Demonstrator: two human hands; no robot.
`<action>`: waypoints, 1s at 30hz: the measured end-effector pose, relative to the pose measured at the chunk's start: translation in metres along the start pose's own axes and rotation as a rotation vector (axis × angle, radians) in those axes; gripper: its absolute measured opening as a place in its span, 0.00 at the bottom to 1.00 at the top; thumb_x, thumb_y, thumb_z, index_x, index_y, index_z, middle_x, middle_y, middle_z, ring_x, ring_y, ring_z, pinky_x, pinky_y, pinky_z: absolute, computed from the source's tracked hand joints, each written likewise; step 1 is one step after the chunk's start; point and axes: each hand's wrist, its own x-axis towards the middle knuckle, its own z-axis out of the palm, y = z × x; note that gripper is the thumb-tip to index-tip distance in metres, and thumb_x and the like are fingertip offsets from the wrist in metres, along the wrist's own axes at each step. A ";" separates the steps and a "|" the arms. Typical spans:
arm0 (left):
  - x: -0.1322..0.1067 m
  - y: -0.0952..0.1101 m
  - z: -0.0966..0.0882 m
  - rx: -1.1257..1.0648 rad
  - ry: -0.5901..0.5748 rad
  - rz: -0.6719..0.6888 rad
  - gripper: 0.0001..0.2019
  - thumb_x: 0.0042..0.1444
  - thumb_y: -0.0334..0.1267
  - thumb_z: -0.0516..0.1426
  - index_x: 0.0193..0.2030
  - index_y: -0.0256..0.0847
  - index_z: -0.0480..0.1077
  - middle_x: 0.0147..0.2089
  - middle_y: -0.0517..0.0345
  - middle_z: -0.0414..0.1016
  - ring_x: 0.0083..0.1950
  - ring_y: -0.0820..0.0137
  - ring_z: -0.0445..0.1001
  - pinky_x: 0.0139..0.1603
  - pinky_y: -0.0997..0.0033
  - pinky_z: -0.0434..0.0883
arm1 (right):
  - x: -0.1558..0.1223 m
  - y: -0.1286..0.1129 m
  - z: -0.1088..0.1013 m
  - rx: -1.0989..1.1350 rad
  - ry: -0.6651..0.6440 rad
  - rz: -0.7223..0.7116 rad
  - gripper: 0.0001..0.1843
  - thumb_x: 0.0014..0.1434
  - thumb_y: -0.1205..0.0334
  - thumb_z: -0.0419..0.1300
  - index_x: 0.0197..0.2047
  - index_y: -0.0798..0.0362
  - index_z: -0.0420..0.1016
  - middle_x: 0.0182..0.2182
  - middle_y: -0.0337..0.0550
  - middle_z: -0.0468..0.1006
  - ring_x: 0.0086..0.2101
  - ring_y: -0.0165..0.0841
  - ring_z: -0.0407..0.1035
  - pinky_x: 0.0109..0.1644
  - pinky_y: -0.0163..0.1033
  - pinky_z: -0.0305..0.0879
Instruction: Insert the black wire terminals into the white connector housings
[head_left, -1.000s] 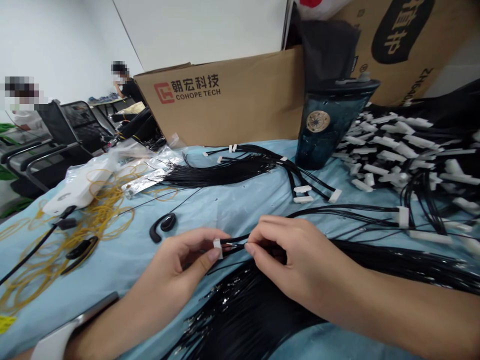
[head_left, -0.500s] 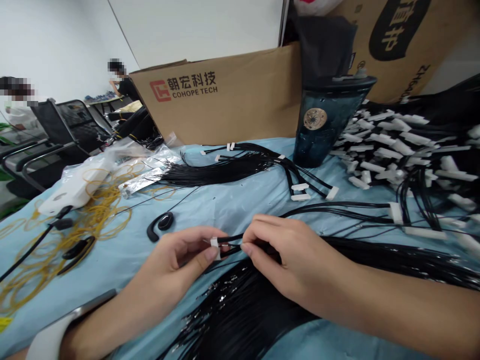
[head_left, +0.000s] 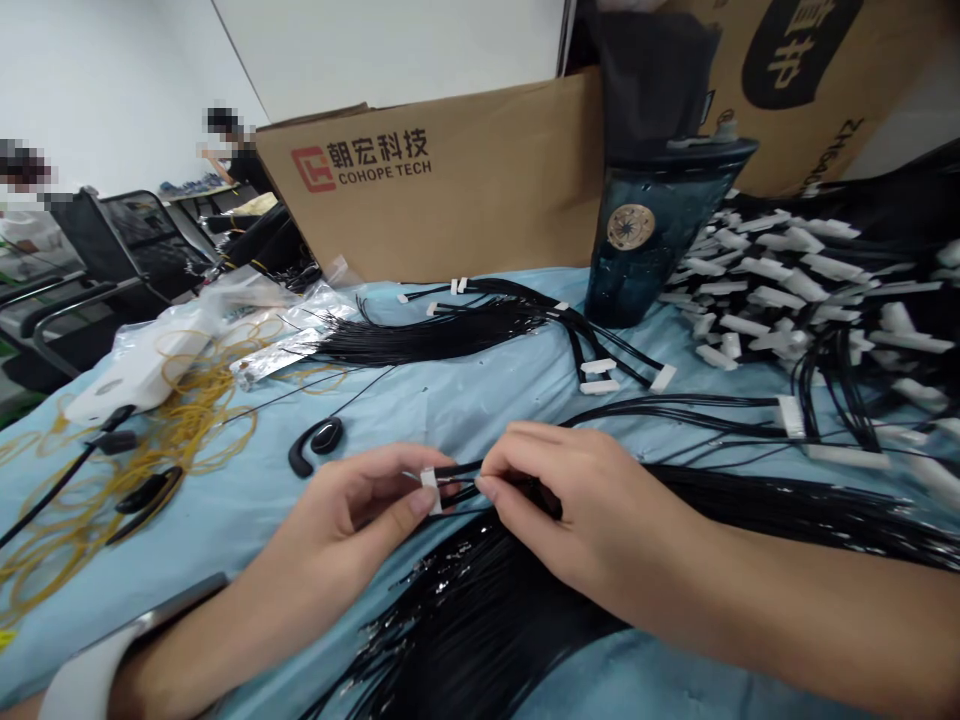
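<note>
Between the thumb and fingers of my left hand (head_left: 382, 500) is a small white connector housing (head_left: 431, 490). Black wires (head_left: 469, 468) run from the connector's right side toward my other hand. My right hand (head_left: 570, 490) pinches a thin black wire just right of the connector, its metal tip close to the housing. Whether the tip has entered the housing I cannot tell. Below both hands lies a thick bundle of loose black wires (head_left: 480, 620) with shiny metal ends. A harness with a white connector (head_left: 790, 416) stretches away to the right.
A dark blue tumbler (head_left: 637, 240) stands behind, before cardboard boxes (head_left: 480, 200). Many white-ended harnesses (head_left: 780, 270) are heaped at right. At left lie yellow rubber bands (head_left: 202, 420), a black earpiece (head_left: 326, 436) and a white device (head_left: 142, 375). Two people sit in the background.
The view has shifted slightly. The wire tip in my right hand sits a little higher and nearer the connector; the connector stays in my left fingers.
</note>
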 end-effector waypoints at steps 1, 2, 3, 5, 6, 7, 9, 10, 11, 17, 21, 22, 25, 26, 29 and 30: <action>0.000 -0.001 0.000 0.025 -0.012 0.021 0.05 0.55 0.37 0.67 0.40 0.48 0.84 0.33 0.65 0.89 0.34 0.69 0.84 0.34 0.79 0.77 | 0.000 0.001 0.000 -0.002 -0.012 0.003 0.10 0.66 0.73 0.56 0.32 0.56 0.73 0.29 0.39 0.74 0.28 0.29 0.67 0.32 0.36 0.60; 0.000 -0.001 0.000 0.050 -0.020 0.038 0.05 0.56 0.38 0.66 0.40 0.48 0.84 0.33 0.65 0.89 0.33 0.69 0.84 0.33 0.80 0.77 | 0.000 0.001 0.001 -0.001 -0.015 0.004 0.10 0.65 0.73 0.56 0.32 0.56 0.73 0.29 0.39 0.74 0.28 0.29 0.67 0.32 0.35 0.60; -0.001 -0.002 -0.001 0.078 -0.022 0.048 0.05 0.57 0.39 0.66 0.40 0.48 0.84 0.33 0.65 0.89 0.33 0.70 0.83 0.33 0.80 0.77 | 0.000 0.002 0.001 0.000 -0.016 -0.002 0.10 0.65 0.73 0.57 0.31 0.56 0.72 0.29 0.38 0.74 0.27 0.29 0.67 0.32 0.35 0.59; -0.002 -0.003 -0.002 0.128 -0.020 0.067 0.06 0.59 0.39 0.64 0.41 0.48 0.84 0.33 0.65 0.89 0.33 0.70 0.83 0.33 0.81 0.77 | 0.000 0.002 0.001 0.004 -0.013 -0.009 0.10 0.64 0.74 0.57 0.31 0.56 0.72 0.28 0.38 0.74 0.27 0.28 0.66 0.32 0.35 0.58; -0.003 -0.004 -0.003 0.150 -0.029 0.079 0.06 0.59 0.40 0.64 0.41 0.49 0.84 0.33 0.65 0.88 0.33 0.70 0.82 0.33 0.81 0.76 | 0.000 0.002 0.001 0.005 -0.013 -0.009 0.10 0.64 0.74 0.57 0.31 0.56 0.72 0.28 0.38 0.74 0.27 0.28 0.66 0.32 0.35 0.59; -0.004 -0.004 -0.004 0.170 -0.037 0.089 0.06 0.60 0.40 0.64 0.41 0.49 0.84 0.32 0.65 0.88 0.33 0.70 0.82 0.33 0.81 0.76 | 0.001 0.002 0.000 0.006 -0.016 -0.006 0.10 0.65 0.74 0.57 0.31 0.56 0.73 0.28 0.38 0.74 0.27 0.28 0.66 0.32 0.35 0.59; -0.005 -0.006 -0.005 0.194 -0.050 0.099 0.07 0.61 0.40 0.63 0.43 0.50 0.84 0.32 0.65 0.87 0.33 0.70 0.81 0.33 0.80 0.76 | 0.001 0.002 0.000 0.007 -0.029 0.005 0.10 0.65 0.73 0.57 0.31 0.56 0.73 0.28 0.38 0.75 0.28 0.29 0.67 0.32 0.35 0.59; -0.006 -0.007 -0.005 0.201 -0.053 0.098 0.07 0.62 0.40 0.63 0.44 0.50 0.84 0.32 0.65 0.86 0.33 0.70 0.81 0.33 0.80 0.76 | 0.001 0.001 0.000 0.008 -0.036 0.009 0.10 0.65 0.73 0.57 0.31 0.56 0.74 0.28 0.39 0.75 0.27 0.29 0.67 0.32 0.35 0.59; -0.006 -0.007 -0.005 0.208 -0.051 0.096 0.07 0.62 0.40 0.63 0.44 0.50 0.84 0.32 0.65 0.86 0.33 0.69 0.81 0.33 0.79 0.76 | 0.002 0.001 -0.001 0.013 -0.042 0.010 0.10 0.65 0.73 0.57 0.31 0.56 0.74 0.28 0.39 0.75 0.27 0.28 0.67 0.32 0.35 0.59; -0.004 -0.009 -0.004 0.207 -0.040 0.094 0.08 0.61 0.39 0.63 0.44 0.50 0.84 0.34 0.64 0.87 0.34 0.70 0.82 0.34 0.79 0.76 | 0.005 0.000 -0.002 0.056 -0.102 0.043 0.11 0.66 0.70 0.58 0.30 0.56 0.75 0.27 0.39 0.77 0.27 0.29 0.68 0.33 0.35 0.59; -0.002 -0.007 -0.002 0.200 -0.033 0.123 0.08 0.60 0.38 0.63 0.43 0.49 0.85 0.32 0.65 0.87 0.33 0.70 0.82 0.33 0.80 0.76 | 0.005 0.001 -0.003 0.069 -0.114 0.063 0.11 0.67 0.69 0.58 0.31 0.56 0.75 0.28 0.39 0.77 0.28 0.29 0.69 0.34 0.36 0.60; -0.001 -0.007 -0.002 0.201 -0.032 0.124 0.08 0.59 0.37 0.63 0.43 0.49 0.85 0.31 0.65 0.87 0.33 0.70 0.82 0.33 0.80 0.76 | 0.005 0.000 -0.003 0.071 -0.120 0.058 0.10 0.67 0.69 0.58 0.32 0.56 0.75 0.29 0.39 0.78 0.29 0.30 0.69 0.35 0.37 0.60; -0.001 -0.006 -0.001 0.207 -0.035 0.118 0.09 0.58 0.37 0.63 0.43 0.49 0.85 0.30 0.66 0.88 0.32 0.70 0.83 0.33 0.80 0.76 | 0.004 0.000 -0.003 0.060 -0.151 0.043 0.09 0.67 0.70 0.58 0.33 0.56 0.75 0.30 0.40 0.78 0.30 0.30 0.70 0.36 0.37 0.61; -0.002 -0.006 -0.001 0.205 -0.032 0.118 0.09 0.58 0.36 0.63 0.43 0.50 0.85 0.30 0.66 0.88 0.31 0.70 0.83 0.33 0.80 0.77 | 0.004 -0.001 -0.003 0.052 -0.156 0.044 0.09 0.67 0.71 0.58 0.33 0.56 0.74 0.30 0.40 0.77 0.30 0.30 0.69 0.35 0.37 0.61; -0.003 -0.005 0.000 0.197 -0.027 0.117 0.09 0.57 0.36 0.64 0.42 0.51 0.86 0.32 0.67 0.89 0.33 0.70 0.84 0.34 0.80 0.77 | 0.004 -0.002 -0.003 0.038 -0.145 0.057 0.10 0.67 0.72 0.58 0.32 0.56 0.73 0.30 0.40 0.76 0.29 0.30 0.68 0.34 0.36 0.60; -0.003 -0.004 0.001 0.193 -0.024 0.114 0.09 0.57 0.35 0.64 0.42 0.52 0.86 0.33 0.67 0.90 0.34 0.70 0.85 0.35 0.80 0.77 | 0.004 -0.002 -0.003 0.036 -0.142 0.059 0.10 0.67 0.72 0.57 0.32 0.56 0.72 0.30 0.40 0.76 0.29 0.30 0.68 0.34 0.36 0.60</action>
